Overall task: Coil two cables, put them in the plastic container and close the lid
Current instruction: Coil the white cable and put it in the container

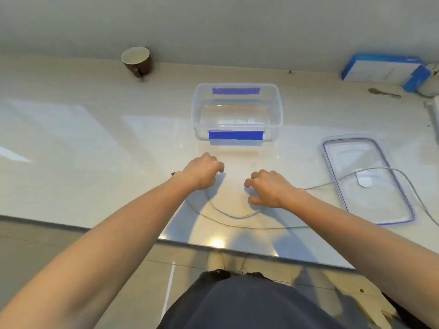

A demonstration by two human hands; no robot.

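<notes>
A pale, glossy stone-look counter point(95, 129) runs against a plain grey wall point(213, 24). Window-like patches of light reflect across its left half, and a bright glint sits at its near edge. Below lies a beige tiled floor point(71, 248).

containers: one clear plastic container point(237, 110), open, with two blue clips
lids: one lid point(370, 181), lying flat off to the right
cables: looks like two thin white cables point(234, 216), hard to separate tbh
hands: two, left hand point(204, 170) and right hand point(270, 188)
mugs: one brown mug point(137, 61)
boxes: one blue box point(382, 67)
</notes>
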